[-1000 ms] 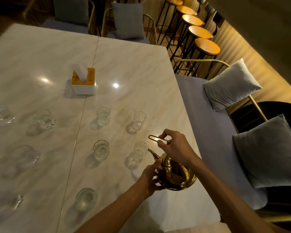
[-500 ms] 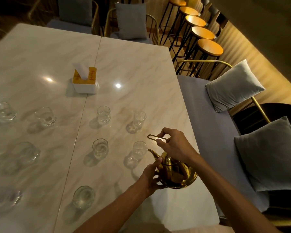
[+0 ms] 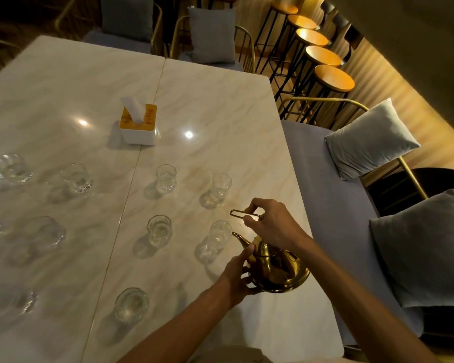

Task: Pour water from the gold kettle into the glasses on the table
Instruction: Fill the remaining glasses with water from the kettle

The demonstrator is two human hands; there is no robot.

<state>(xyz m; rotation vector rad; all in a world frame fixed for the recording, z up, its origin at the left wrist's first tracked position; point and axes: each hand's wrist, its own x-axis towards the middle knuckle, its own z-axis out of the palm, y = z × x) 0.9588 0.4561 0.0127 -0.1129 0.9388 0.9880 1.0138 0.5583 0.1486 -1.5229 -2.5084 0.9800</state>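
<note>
Head view shows the gold kettle (image 3: 278,271) at lower centre-right of the frame, tilted with its spout beside a glass (image 3: 220,231), the right hand (image 3: 275,225) pinching its thin handle, the left hand (image 3: 240,277) cupping its belly, above the marble bench (image 3: 220,106) dotted with glasses.

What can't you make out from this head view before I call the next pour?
- Water level in the gold kettle: the right hand and left hand cover it.
- Fill of the left-side glasses: blurred by lens and glare.
- Whether water leaves the spout into the nearest glass: too small, dim.
</note>
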